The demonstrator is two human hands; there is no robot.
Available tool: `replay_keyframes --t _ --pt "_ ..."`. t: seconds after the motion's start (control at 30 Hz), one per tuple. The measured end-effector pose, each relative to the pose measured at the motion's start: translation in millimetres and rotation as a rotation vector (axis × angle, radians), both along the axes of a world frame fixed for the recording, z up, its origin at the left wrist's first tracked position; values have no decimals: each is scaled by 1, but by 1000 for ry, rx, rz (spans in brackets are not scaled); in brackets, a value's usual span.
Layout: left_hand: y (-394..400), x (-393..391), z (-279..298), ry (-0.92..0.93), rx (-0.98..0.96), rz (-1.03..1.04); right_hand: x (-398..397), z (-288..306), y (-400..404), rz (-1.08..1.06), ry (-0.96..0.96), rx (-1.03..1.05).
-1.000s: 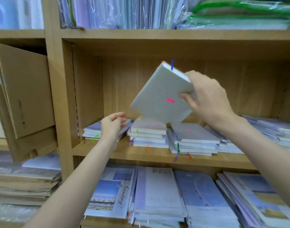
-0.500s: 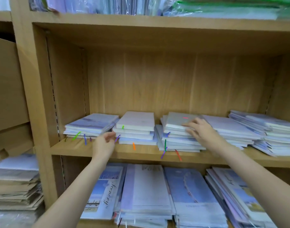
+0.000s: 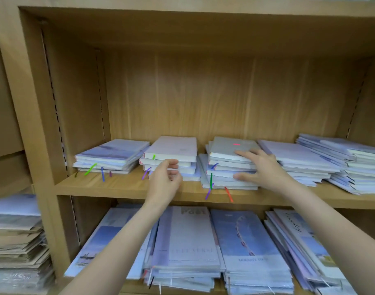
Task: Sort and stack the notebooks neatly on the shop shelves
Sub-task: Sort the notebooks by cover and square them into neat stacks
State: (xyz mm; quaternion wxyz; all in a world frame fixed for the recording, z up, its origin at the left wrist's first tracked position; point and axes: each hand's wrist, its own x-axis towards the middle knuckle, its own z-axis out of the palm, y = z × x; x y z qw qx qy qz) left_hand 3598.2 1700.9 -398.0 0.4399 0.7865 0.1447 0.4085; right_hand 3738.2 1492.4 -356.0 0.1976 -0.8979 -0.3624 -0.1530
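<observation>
Hands: two, both bare, reaching in from below toward the middle shelf (image 3: 122, 189).
Stacks on the middle shelf: five piles of notebooks side by side.
Far-left pile (image 3: 113, 155): bluish covers, with green, blue and purple ribbon markers hanging over the shelf edge.
Second pile (image 3: 173, 149): pale cover on top, a green ribbon at its front edge.
Third pile (image 3: 227, 167): topped by a grey notebook (image 3: 229, 146) with a small pink mark; green, purple and orange ribbons hang from its front.
Fourth pile (image 3: 293, 158): pale lilac covers, just right of the third pile.
Fifth pile (image 3: 352, 165): at the far right, fanned and less even.
Lower shelf: four piles of larger notebooks (image 3: 193, 241) lying flat with covers up.
Left of the shelf unit: a heap of brown paper goods (image 3: 16, 243); detail is blurred.
Left hand (image 3: 165, 179): fingers loosely curled in front of the second pile, holding nothing.
Right hand (image 3: 265, 169): spread against the third pile's right front corner, fingers on the grey notebook's cover, thumb against the pile's side lower down.
</observation>
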Motion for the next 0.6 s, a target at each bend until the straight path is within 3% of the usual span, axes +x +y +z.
replay_keyframes --t 0.1,0.27,0.5,0.6 --pt "-24 15 2 121 39 -117 -5 -1 -8 79 25 27" --pt "-41 38 5 244 230 -121 -8 -2 -18 80 91 173" --pt "-23 36 12 203 200 -97 -18 -2 -1 40 75 166" --pt "-11 20 12 67 128 -140 -27 7 9 -70 25 66"
